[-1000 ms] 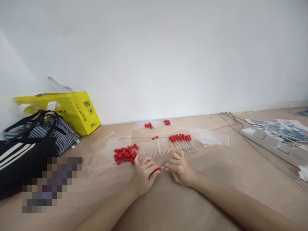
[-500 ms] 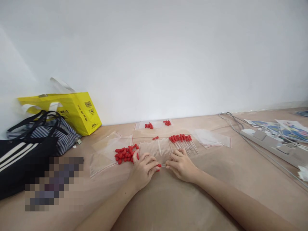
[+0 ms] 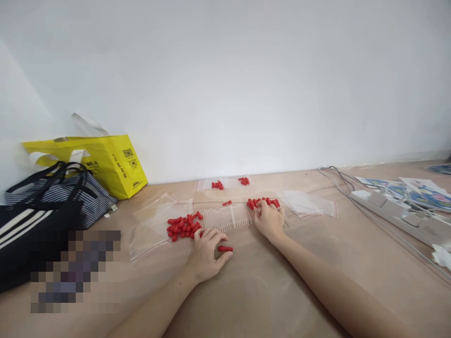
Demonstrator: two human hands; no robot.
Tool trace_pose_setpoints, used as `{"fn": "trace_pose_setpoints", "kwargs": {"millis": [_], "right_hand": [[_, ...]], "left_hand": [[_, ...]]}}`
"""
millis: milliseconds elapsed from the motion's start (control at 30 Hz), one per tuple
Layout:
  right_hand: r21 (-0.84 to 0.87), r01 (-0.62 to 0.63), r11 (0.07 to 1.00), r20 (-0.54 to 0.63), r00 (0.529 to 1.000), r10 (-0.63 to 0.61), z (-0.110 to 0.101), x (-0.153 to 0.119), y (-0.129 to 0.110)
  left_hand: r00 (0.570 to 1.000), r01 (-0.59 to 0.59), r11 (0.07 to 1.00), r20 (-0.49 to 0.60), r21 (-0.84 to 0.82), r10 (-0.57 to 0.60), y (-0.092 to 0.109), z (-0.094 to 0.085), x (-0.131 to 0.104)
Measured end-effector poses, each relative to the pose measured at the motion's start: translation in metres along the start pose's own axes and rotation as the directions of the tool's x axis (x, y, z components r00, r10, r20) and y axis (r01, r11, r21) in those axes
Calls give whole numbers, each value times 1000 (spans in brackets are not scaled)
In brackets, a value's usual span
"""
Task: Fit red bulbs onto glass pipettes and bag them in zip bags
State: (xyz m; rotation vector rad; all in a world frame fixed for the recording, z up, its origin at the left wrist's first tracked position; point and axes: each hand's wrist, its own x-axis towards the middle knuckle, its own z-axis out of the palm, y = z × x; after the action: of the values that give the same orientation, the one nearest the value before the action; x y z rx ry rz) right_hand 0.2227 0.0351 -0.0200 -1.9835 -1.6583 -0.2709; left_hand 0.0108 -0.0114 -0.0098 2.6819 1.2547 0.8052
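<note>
- R hand (image 3: 269, 219) has gone fwd since half a sec ago: it was down by the L hand w/ both on one dropper, now it lies flat on the capped droppers (image 3: 262, 203) at the far right of the row. Fingers spread; can't tell if it pinches one.
- L hand (image 3: 207, 251) stayed put near me, fingers loosely curled, thumb and forefinger on a single red cap (image 3: 224, 249) resting on the table (image 3: 246, 291).
- No glass tube showing at that cap now, so I judge the finished piece went to the capped group and this cap is a fresh one.
- Loose red caps (image 3: 183, 226) just left of L hand, partly on a clear zip bag (image 3: 151, 225).
- Bare glass tubes (image 3: 227, 217) sit btw the two hands, untouched.
</note>
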Motion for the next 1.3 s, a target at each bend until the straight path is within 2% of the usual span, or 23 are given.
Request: {"fn": "trace_pose_setpoints", "kwargs": {"millis": [100, 300, 533, 700, 1000, 1300], "right_hand": [[-21, -46, 999, 43, 998, 47, 2, 5, -6], [-57, -56, 997, 94, 994, 61, 4, 9, -15], [-18, -21, 1000, 110, 994, 23, 8, 10, -13], [-28, 28, 999, 131, 991, -24, 3, 7, -14], [-103, 31, 994, 229, 973, -7, 1, 11, -20], [-117, 0, 993, 351, 935, 42, 5, 16, -32]], "left_hand": [[1000, 15, 1000, 3, 1, -15, 1, -1, 1], [1000, 17, 1000, 3, 7, -17, 0, 0, 4], [1000, 10, 1000, -7, 1, -10, -1, 1, 3], [1000, 20, 1000, 7, 2, -20, -1, 1, 3], [999, 32, 999, 29, 6, -32, -1, 1, 3], [997, 40, 999, 71, 16, -41, -2, 1, 3]]}}
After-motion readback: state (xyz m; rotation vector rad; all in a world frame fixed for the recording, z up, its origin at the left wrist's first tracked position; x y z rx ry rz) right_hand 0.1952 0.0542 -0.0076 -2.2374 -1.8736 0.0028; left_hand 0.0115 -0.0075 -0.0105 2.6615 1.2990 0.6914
